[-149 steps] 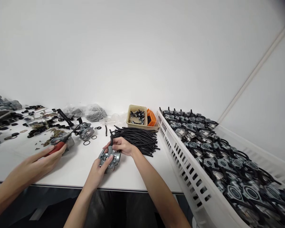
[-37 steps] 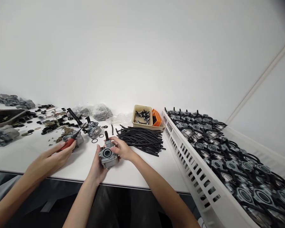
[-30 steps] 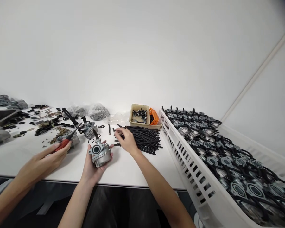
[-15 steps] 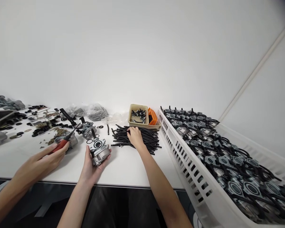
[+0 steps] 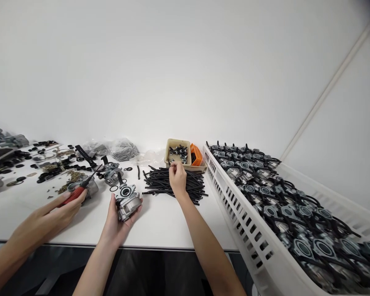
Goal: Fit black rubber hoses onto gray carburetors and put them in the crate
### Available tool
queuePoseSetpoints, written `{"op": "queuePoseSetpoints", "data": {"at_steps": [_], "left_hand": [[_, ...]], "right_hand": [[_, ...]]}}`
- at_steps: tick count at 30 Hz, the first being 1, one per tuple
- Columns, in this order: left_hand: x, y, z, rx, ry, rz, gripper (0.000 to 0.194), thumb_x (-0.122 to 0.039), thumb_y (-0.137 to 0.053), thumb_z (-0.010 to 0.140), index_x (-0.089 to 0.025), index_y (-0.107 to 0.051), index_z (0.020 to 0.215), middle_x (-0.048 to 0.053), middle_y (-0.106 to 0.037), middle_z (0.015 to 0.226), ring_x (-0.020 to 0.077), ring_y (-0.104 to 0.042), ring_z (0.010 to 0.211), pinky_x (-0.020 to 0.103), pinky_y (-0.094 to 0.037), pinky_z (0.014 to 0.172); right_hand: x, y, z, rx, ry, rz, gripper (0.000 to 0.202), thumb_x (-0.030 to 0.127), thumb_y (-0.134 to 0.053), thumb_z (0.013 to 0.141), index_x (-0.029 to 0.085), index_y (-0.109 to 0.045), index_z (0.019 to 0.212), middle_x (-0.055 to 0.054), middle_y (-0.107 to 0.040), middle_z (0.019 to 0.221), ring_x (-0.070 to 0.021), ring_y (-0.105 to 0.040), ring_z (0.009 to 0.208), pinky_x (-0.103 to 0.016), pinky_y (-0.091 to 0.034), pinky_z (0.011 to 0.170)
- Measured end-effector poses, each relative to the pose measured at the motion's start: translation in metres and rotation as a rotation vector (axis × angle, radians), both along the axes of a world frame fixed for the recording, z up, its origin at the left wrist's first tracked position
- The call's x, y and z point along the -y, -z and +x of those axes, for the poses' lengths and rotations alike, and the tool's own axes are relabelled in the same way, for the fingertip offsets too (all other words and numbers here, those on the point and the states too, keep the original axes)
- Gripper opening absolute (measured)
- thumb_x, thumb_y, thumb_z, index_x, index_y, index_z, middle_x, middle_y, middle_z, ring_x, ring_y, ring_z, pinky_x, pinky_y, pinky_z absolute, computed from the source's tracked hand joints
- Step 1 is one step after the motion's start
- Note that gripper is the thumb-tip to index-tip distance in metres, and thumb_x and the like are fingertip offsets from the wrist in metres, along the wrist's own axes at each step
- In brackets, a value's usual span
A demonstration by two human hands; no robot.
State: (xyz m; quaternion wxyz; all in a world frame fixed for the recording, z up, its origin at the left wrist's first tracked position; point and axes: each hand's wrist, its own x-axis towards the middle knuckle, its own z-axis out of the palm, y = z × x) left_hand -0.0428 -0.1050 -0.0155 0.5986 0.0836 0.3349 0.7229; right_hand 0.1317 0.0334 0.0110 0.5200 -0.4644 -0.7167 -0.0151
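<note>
My left hand is wrapped around a metal carburetor, held tilted over the front of the white table with its round bore facing up. My right hand is over the pile of short black rubber hoses, at the near edge of a cream tray. Its fingers are bent together; whatever they pinch, if anything, is hidden. Small metal-and-black fittings lie in that tray. A small orange basket leans beside them, with dark parts in it.
On the left, a co-worker's hand holds a red-handled screwdriver at another carburetor. Brass bits, black rings and bagged parts lie behind. A white slatted crate full of carburetors stands on the right.
My right hand has lifted from the hose pile and shifted slightly toward the cream tray, fingers drawn together. My left hand keeps the carburetor. The view has tilted slightly.
</note>
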Motion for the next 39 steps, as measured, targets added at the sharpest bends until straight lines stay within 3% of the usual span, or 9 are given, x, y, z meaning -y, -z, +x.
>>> {"op": "queuePoseSetpoints", "data": {"at_steps": [6,12,15,18,22,28,34,37,39], "left_hand": [[0.001,-0.005,0.002,-0.001,0.028,-0.036,0.04,-0.046,-0.043,0.096,-0.015,-0.063,0.111,0.012,-0.071,0.104,0.0254,-0.072,0.086,0.037,-0.062,0.068],[0.001,-0.004,0.002,0.006,0.029,-0.035,0.039,-0.045,-0.043,0.096,-0.015,-0.063,0.11,0.012,-0.071,0.102,0.0252,-0.072,0.085,0.037,-0.062,0.068],[0.001,-0.004,0.002,0.007,0.028,-0.032,0.038,-0.044,-0.043,0.096,-0.015,-0.063,0.11,0.012,-0.071,0.102,0.0254,-0.072,0.085,0.037,-0.062,0.068],[0.001,-0.004,0.003,0.007,0.025,-0.039,0.038,-0.044,-0.043,0.096,-0.015,-0.063,0.111,0.013,-0.071,0.101,0.0252,-0.072,0.085,0.037,-0.062,0.068],[0.0,-0.003,0.003,0.007,0.021,-0.021,0.037,-0.044,-0.046,0.095,-0.015,-0.064,0.111,0.012,-0.071,0.102,0.0256,-0.072,0.087,0.038,-0.062,0.07],[0.0,0.0,0.002,0.016,0.02,-0.022,0.035,-0.042,-0.047,0.095,-0.016,-0.064,0.111,0.011,-0.071,0.106,0.0272,-0.072,0.089,0.04,-0.062,0.071],[0.001,-0.002,0.003,0.018,0.017,-0.02,0.034,-0.041,-0.047,0.095,-0.015,-0.063,0.111,0.011,-0.07,0.107,0.0269,-0.072,0.088,0.04,-0.061,0.071],[0.0,-0.002,0.003,0.021,0.021,-0.021,0.034,-0.041,-0.046,0.096,-0.015,-0.063,0.109,0.011,-0.07,0.107,0.0271,-0.072,0.088,0.04,-0.061,0.071],[0.0,-0.002,0.003,0.018,0.021,-0.026,0.034,-0.041,-0.046,0.095,-0.015,-0.063,0.109,0.012,-0.07,0.107,0.0272,-0.072,0.088,0.04,-0.061,0.072]], "right_hand": [[0.002,0.005,-0.001,0.194,0.025,-0.277,0.032,0.011,-0.052,0.081,0.022,-0.065,0.108,-0.003,-0.067,0.07,-0.0216,-0.064,0.067,-0.029,-0.046,0.067],[-0.005,0.006,0.008,0.097,0.131,-0.187,0.025,0.025,-0.054,0.087,0.019,-0.063,0.11,-0.01,-0.064,0.103,-0.0233,-0.059,0.101,-0.033,-0.047,0.087],[-0.011,0.012,0.013,0.108,0.107,-0.194,0.022,0.03,-0.062,0.085,0.018,-0.068,0.103,-0.009,-0.062,0.094,-0.0241,-0.059,0.094,-0.034,-0.048,0.085],[-0.014,0.013,0.015,0.091,0.116,-0.176,0.02,0.029,-0.056,0.091,0.018,-0.072,0.092,-0.008,-0.058,0.087,-0.0227,-0.058,0.09,-0.034,-0.048,0.084],[-0.009,0.0,0.018,-0.076,0.138,-0.01,0.032,0.037,-0.048,0.095,0.017,-0.072,0.104,-0.01,-0.054,0.093,-0.021,-0.055,0.089,-0.032,-0.046,0.085],[0.0,-0.013,0.017,-0.408,-0.051,0.118,0.037,0.048,-0.056,0.089,0.018,-0.075,0.098,-0.003,-0.061,0.067,-0.0165,-0.052,0.059,-0.029,-0.047,0.063],[0.006,-0.023,0.011,-0.725,-0.276,0.03,0.031,0.045,-0.063,0.084,0.016,-0.072,0.087,-0.008,-0.072,0.081,-0.021,-0.066,0.07,-0.036,-0.055,0.073],[0.01,-0.029,0.008,-0.679,-0.471,-0.007,0.03,0.036,-0.06,0.087,0.018,-0.067,0.109,-0.01,-0.072,0.104,-0.0227,-0.069,0.095,-0.038,-0.054,0.089],[0.012,-0.03,0.007,-0.572,-0.546,-0.029,0.041,0.031,-0.054,0.089,0.02,-0.057,0.128,-0.011,-0.064,0.126,-0.0225,-0.06,0.118,-0.039,-0.048,0.1]]}}
